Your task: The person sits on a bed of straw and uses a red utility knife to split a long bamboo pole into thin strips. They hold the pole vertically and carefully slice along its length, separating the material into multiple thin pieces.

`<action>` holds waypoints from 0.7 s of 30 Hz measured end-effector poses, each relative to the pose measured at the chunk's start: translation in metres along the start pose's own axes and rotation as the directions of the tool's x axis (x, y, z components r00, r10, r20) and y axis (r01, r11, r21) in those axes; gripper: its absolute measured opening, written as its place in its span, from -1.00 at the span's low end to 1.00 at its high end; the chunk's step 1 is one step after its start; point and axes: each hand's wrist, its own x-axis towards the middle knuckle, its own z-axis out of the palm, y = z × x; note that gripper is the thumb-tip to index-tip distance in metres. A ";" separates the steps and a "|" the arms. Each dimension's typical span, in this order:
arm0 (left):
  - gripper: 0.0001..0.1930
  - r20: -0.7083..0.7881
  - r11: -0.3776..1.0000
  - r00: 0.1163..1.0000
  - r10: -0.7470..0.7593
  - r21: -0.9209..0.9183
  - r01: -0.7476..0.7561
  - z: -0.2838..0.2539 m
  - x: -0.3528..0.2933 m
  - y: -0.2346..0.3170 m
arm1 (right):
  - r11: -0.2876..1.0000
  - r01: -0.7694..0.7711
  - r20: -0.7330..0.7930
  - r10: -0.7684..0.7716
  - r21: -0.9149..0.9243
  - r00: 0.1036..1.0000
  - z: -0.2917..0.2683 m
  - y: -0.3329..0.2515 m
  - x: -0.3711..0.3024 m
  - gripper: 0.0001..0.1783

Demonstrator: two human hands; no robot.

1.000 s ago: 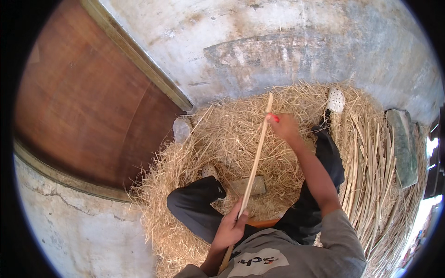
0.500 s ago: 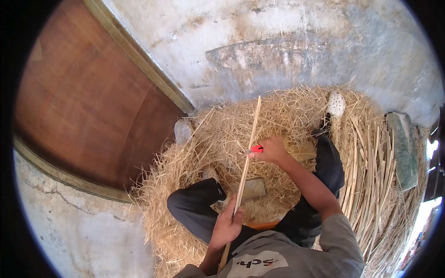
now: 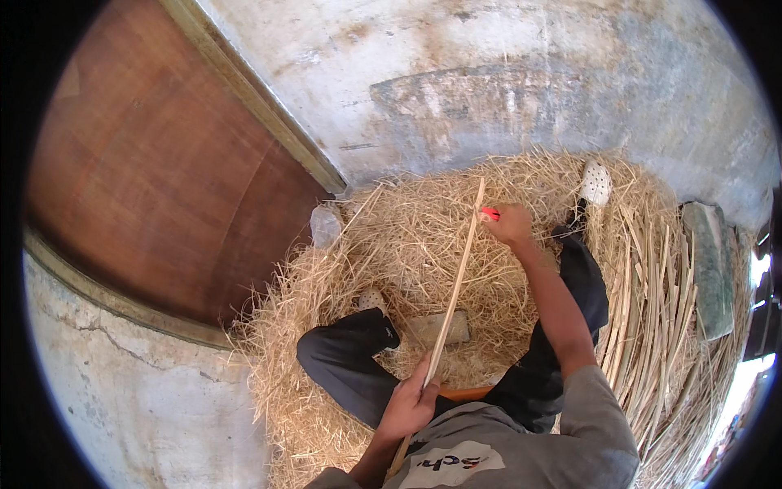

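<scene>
Weathered plaster wall is curving beyond a floor of loose straw, with a brown door panel standing to my left. Over that litter I am holding a long pale strip, which is slanting from my lap up and away between my bent knees. My left hand is gripping its lower part, close to my shirt, while my right hand is closing around a small red tool beside the strip's far end. Its edge is looking too small to make out, and I cannot tell how firmly it is pressing. If that edge is sharp, my left hand is sitting in line with any stroke toward me, so a slip along the wood could be cutting my fingers or catching my dark trousers. Because the far end is hanging unsupported, hard pressure there could be bending the strip, twisting it in my left hand or snapping it. A knot or crooked grain could be making the edge dig in, spoiling an even width. Anything I drop could be vanishing into the straw.
</scene>
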 end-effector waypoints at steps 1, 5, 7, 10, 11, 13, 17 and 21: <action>-0.46 -0.016 0.999 0.999 0.028 0.024 -0.028 0.001 -0.003 -0.007 | 0.999 0.031 0.002 -0.031 -0.015 1.000 -0.004 -0.001 0.005 -0.44; -0.45 0.004 0.999 1.000 0.023 0.035 -0.023 -0.002 0.001 -0.006 | 0.990 -0.075 0.036 0.080 -0.116 0.996 -0.017 0.004 0.022 -0.33; -0.44 0.157 0.996 0.984 0.084 -0.046 -0.078 0.006 -0.012 -0.014 | 0.896 -0.441 -0.097 0.436 -0.045 0.895 -0.027 0.073 0.056 -0.24; -0.46 0.131 0.981 0.975 0.181 -0.098 -0.169 0.003 -0.019 -0.036 | 0.795 -0.602 0.056 0.599 0.081 0.799 -0.081 0.110 0.071 -0.15; -0.46 0.120 0.985 0.989 0.086 -0.156 -0.067 -0.006 0.001 -0.041 | 0.834 -0.541 -0.053 0.548 0.103 0.835 -0.094 0.113 0.079 -0.12; -0.53 0.095 0.822 0.995 0.008 -0.567 0.047 -0.009 0.015 -0.029 | 0.896 -0.436 -0.180 0.444 0.086 0.878 -0.071 0.096 0.059 -0.07; -0.61 0.123 0.688 0.991 -0.050 -0.715 0.123 -0.026 0.036 0.004 | 0.950 -0.200 0.002 0.206 0.240 0.979 -0.059 -0.001 0.003 -0.11; -0.65 0.075 0.699 0.993 -0.088 -0.705 0.115 -0.027 0.040 0.007 | 0.931 0.282 -0.049 -0.278 0.231 0.959 -0.054 -0.060 -0.025 -0.24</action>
